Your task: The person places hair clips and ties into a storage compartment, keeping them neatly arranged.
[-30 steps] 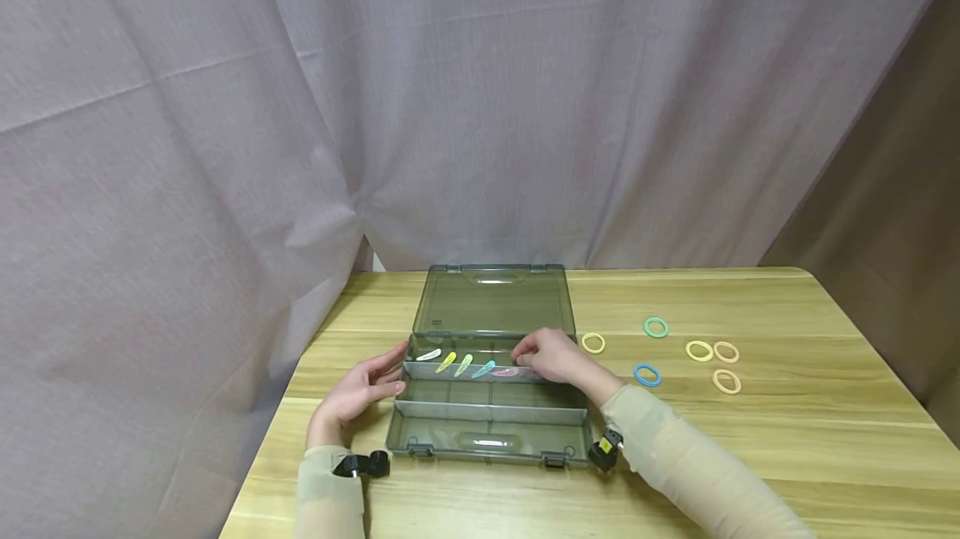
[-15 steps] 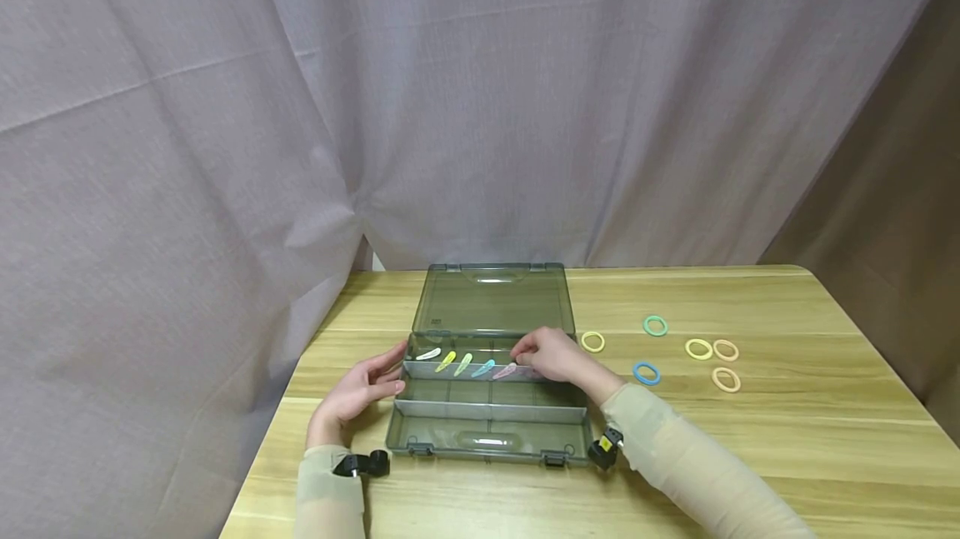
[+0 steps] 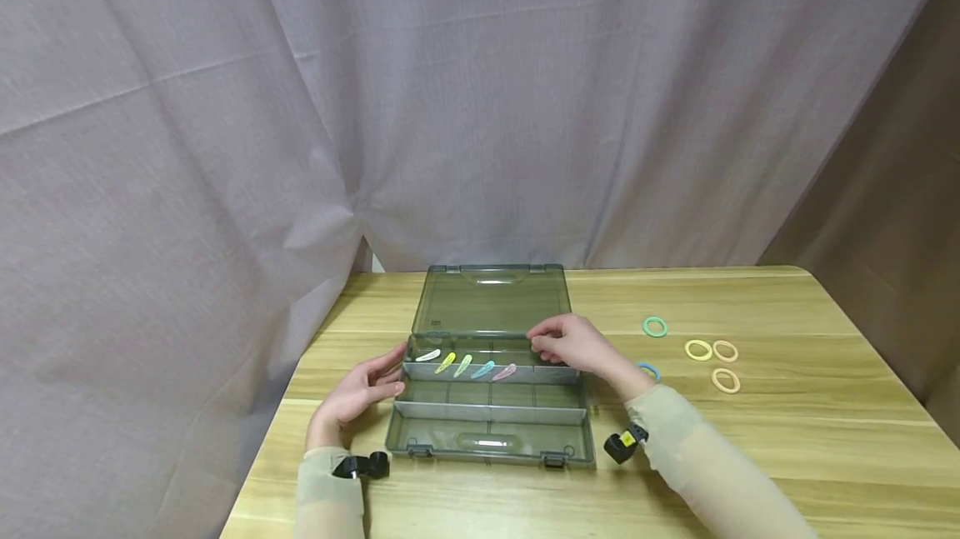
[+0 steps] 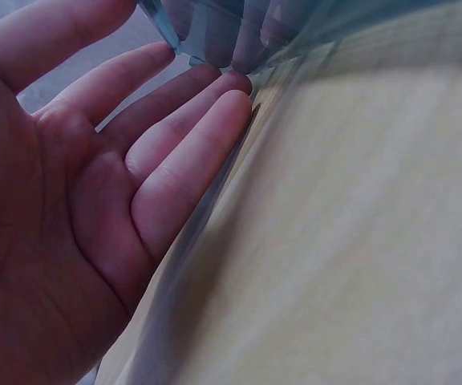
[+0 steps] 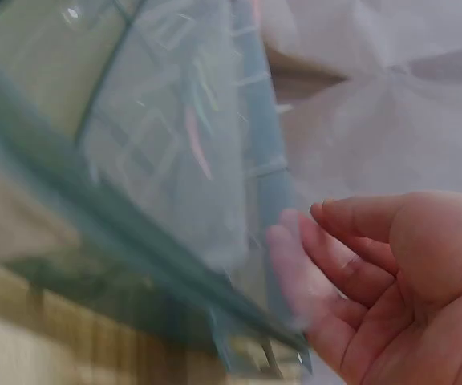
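Note:
A smoky clear organizer box (image 3: 487, 456) lies on the table with its lid (image 3: 491, 297) swung back. A row of hair clips leans on the rear divider: white (image 3: 428, 355), yellow (image 3: 446, 362), pale green (image 3: 463, 366), blue (image 3: 483, 370) and pink (image 3: 505, 372). My left hand (image 3: 352, 393) rests along the box's left side, fingers extended against its wall; the left wrist view shows the bare palm. Over the rear compartment's right end hovers my right hand (image 3: 577, 346), fingers loosely bent; nothing shows between them in the right wrist view.
On the right of the table (image 3: 795, 439) lie several rings: green (image 3: 655, 336), yellow (image 3: 698, 359), two peach ones, the nearer peach ring (image 3: 726, 391) in front, and a blue ring (image 3: 647, 365) partly covered by my right arm. A grey curtain (image 3: 480, 122) hangs behind.
My right hand has lifted away from the pink clip and shifted right and back, now covering the yellow ring beside the box. The left hand stays put.

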Tool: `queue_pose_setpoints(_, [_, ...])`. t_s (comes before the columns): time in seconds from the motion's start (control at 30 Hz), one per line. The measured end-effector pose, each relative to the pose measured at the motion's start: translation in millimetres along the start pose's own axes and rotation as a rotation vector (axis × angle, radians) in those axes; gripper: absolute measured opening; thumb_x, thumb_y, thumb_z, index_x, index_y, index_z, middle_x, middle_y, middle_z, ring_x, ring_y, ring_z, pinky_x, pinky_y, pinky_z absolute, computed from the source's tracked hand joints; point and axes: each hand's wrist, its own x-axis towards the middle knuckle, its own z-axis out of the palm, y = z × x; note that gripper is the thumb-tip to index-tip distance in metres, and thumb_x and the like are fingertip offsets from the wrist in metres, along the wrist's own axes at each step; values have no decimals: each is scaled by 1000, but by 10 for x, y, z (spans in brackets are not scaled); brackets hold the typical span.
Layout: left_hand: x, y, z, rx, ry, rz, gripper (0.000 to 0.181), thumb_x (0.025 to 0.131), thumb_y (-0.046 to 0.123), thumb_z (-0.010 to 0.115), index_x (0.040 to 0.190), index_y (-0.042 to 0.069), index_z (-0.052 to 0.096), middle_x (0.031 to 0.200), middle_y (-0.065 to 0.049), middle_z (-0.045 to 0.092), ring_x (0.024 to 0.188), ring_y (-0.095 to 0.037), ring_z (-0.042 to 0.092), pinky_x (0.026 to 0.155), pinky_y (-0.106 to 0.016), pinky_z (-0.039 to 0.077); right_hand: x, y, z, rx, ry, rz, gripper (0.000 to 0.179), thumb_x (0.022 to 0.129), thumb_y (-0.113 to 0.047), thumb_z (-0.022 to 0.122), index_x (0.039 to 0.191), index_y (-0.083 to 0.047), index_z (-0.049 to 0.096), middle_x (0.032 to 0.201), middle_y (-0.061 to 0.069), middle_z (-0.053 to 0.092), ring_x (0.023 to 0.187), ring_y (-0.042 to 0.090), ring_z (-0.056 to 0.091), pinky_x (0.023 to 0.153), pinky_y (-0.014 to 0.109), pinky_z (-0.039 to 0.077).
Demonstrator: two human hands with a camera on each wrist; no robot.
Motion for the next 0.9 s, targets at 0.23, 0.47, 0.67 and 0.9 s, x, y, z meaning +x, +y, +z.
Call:
queue_pose_setpoints(0.23, [3,-1,6,-1,-2,-2,77,103,2,67,165,-9,22,171,-30,16,151,-54,31,115,-22,42,-206,195,-353,121,58,-15,34,108,-10,63,132,14,66,113,29,74,92,25,75,82,34,67])
queue_pose_setpoints(0.47, [2,4,5,4,7,-10,77,103,1,66,165,-8,23,172,-29,17,151,-53,32,116,-22,41,-528,479,-643,104,157,16,40,109,-17,64,138,12,63,119,27,75,101,33,76,84,36,66])
queue_pose_setpoints(0.67, [4,7,-4,-1,10,-7,77,102,1,67,165,-8,23,172,-29,17,151,-53,32,115,-21,42,-792,653,-743,5,234,85,42,109,-22,64,141,6,64,116,23,77,93,28,77,76,31,63])
queue_pose_setpoints(0.9, [-3,1,5,9,12,-10,77,102,2,67,165,-9,23,171,-31,17,151,-53,32,115,-22,41,-946,805,-797,-56,290,118,41,109,-23,65,139,5,66,119,22,75,94,25,74,70,31,62])
